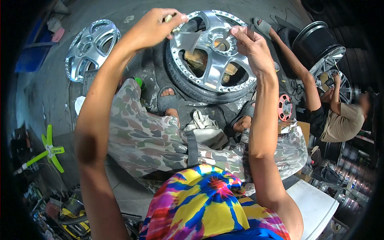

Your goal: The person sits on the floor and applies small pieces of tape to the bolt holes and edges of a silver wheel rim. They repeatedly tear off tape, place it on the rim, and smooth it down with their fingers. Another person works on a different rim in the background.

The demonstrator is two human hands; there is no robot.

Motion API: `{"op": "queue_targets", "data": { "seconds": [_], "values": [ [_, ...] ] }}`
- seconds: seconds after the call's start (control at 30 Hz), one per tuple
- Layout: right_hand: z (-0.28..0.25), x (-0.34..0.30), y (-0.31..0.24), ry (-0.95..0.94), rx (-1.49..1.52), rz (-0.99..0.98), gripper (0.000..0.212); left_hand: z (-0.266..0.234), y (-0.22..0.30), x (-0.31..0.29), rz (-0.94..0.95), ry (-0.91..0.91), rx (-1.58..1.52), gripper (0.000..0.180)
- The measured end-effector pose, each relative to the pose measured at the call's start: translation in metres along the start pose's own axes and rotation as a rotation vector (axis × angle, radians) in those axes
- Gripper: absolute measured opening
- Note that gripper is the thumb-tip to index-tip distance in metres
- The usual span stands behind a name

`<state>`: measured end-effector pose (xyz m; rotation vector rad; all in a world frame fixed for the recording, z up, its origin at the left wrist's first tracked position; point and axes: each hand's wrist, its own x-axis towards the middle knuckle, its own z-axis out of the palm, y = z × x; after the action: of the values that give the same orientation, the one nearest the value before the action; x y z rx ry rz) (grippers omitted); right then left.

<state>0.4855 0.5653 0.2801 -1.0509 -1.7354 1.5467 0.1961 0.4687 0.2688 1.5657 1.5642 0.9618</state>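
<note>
A silver alloy wheel (214,66) with broad spokes lies face up on a black tire (188,91) in front of me. Over its left rim, my left hand (157,27) is closed on a small grey sheet (187,41), which hangs from its fingertips; its material is unclear. Something pale and yellowish also shows between these fingers. My right hand (256,50) is raised over the wheel's right side, thumb and fingers pinched together. A small dark piece shows at its fingertips, too blurred to name.
Another silver wheel (93,50) stands at the left. On the right, a person (344,118) sits working at a wheel, one leg stretched toward mine, near a black barrel rim (319,42). A red disc (285,107), a white cloth (204,128) and a green fan (51,150) surround me.
</note>
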Motion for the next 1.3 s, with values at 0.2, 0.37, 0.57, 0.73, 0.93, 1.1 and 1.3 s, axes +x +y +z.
{"op": "queue_targets", "data": {
  "seconds": [0.2,0.37,0.57,0.73,0.93,1.1,1.3],
  "values": [
    [0.032,-0.022,-0.030,-0.199,0.214,-0.152,0.027,0.035,0.051,-0.008,0.086,-0.122,-0.497,0.055],
    [0.015,-0.031,-0.028,-0.008,-0.198,-0.254,0.027,0.037,0.047,0.005,0.277,-0.195,0.098,0.029],
    [-0.081,-0.016,0.035,0.352,-0.625,-0.297,0.026,0.029,0.051,0.010,0.236,-0.097,0.202,0.029],
    [-0.184,-0.046,0.171,0.581,-0.274,0.118,0.032,0.039,0.080,0.023,0.203,-0.014,0.072,0.036],
    [-0.167,-0.091,0.262,0.604,0.261,0.463,0.030,0.062,0.096,0.041,0.196,0.001,0.308,0.045],
    [-0.153,-0.080,0.268,0.600,0.349,0.417,0.030,0.083,0.102,0.038,0.174,0.008,0.074,0.029],
    [-0.153,-0.077,0.269,0.518,0.375,0.376,0.036,0.078,0.096,0.035,0.101,-0.084,0.264,0.026]
  ]
}}
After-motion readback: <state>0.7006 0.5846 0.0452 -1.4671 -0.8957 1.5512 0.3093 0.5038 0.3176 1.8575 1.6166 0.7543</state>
